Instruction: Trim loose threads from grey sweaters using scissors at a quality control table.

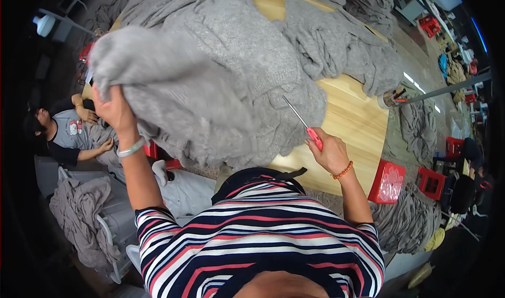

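My left hand (pixel 115 111) is raised at the left, its fingers closed on a grey knitted garment (pixel 184 88). The lifted part is blurred by motion, and the rest spreads over the wooden table (pixel 357 124). In my right hand (pixel 331 155) is a red-handled tool (pixel 314 136) with a thin metal shaft, gripped by the handle. Its shaft points up and to the left, over the lower right part of the grey knit. Whether the tip touches the knit I cannot tell.
More grey knitwear (pixel 342 40) lies at the table's far right. A seated person (pixel 71 124) is at the left, and other people's hands show at the far edge. Red stools (pixel 387 182) stand at the right. A grey bin (pixel 113 214) draped with knitwear is at lower left.
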